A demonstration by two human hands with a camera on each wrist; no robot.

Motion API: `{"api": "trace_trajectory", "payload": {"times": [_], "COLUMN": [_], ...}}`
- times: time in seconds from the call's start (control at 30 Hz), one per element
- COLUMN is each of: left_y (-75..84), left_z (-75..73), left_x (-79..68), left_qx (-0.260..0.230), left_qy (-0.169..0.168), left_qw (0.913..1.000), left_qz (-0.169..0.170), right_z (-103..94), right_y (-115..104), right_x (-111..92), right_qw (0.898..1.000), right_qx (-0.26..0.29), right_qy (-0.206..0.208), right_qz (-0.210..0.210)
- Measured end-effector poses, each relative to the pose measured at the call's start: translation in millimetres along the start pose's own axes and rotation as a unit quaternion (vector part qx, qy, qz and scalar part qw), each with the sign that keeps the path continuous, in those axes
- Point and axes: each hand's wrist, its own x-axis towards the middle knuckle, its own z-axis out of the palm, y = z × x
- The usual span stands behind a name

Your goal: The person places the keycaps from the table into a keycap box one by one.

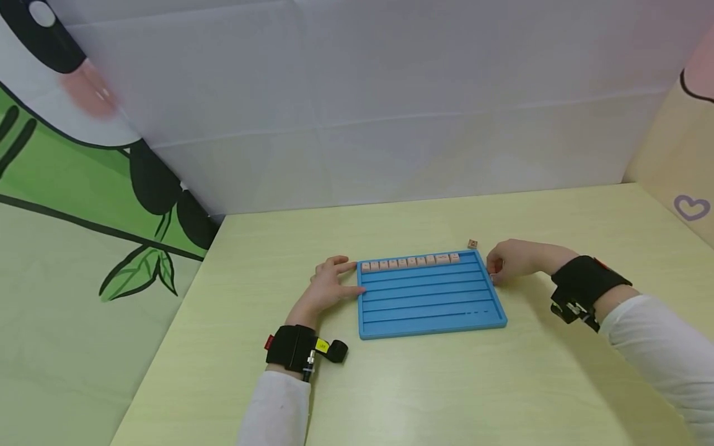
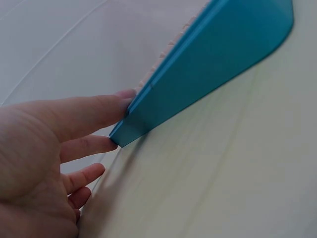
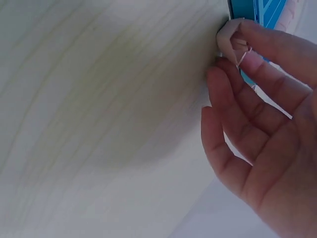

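Observation:
A blue tray with ridged rows lies on the table, a line of small pale pink keycaps along its far row. My left hand is at the tray's left side, thumb touching the rim and index finger at the far left corner, both fairly straight. Close to the right edge, my right hand pinches a hollow pale keycap between thumb and fingers. Another keycap, showing its brownish underside, lies just beyond the tray's far right corner.
The pale wooden table meets a white cloth wall at its far edge. A green printed panel stands on the left, and a cream panel with a heart on the right. Black straps with cameras circle both wrists.

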Motion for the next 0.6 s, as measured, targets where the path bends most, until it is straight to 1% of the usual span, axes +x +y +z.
{"api": "trace_trajectory", "payload": {"times": [0.1,0.33,0.6], "left_y": [-0.4,0.2,2.5], "left_z": [0.0,-2.0,-2.7], "left_x": [-0.2,-0.6,-1.4], "left_qx": [0.000,0.008,0.005], "left_qy": [0.001,0.001,0.002], "left_qw": [1.0000,1.0000,1.0000], "left_qz": [-0.002,0.000,-0.005], "right_z": [-3.6,-14.0,-16.8], "right_y": [1.0,-1.7,-7.0], "right_x": [-0.4,-1.6,0.6], "right_qw": [1.000,0.995,0.990], "right_qx": [-0.007,-0.013,-0.009], "right_qy": [0.024,0.090,0.136], "right_qz": [-0.003,-0.037,-0.045]}}
